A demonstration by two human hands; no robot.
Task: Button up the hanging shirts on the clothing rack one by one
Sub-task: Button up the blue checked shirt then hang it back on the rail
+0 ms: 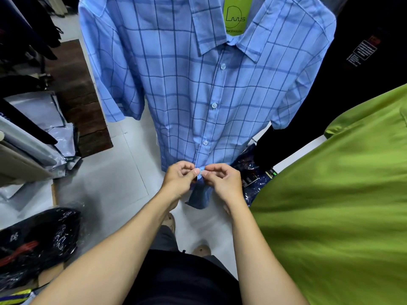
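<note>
At the bottom of the blue check shirt (204,89), below 3 done-up buttons, the placket is pinched btwn left hand (179,179) & right hand (222,180), fingertips curled tight; the button could be lost if fabric slips w/ hem unsupported.

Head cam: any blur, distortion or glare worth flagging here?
Head view: strong wide-angle bend, with the forearms stretched towards the bottom edge; the blue shirt and both hands, left and right, are sharp; the green shirt close at right is soft and smeared; light is even, with glare only on the plastic bags at lower left.
</note>
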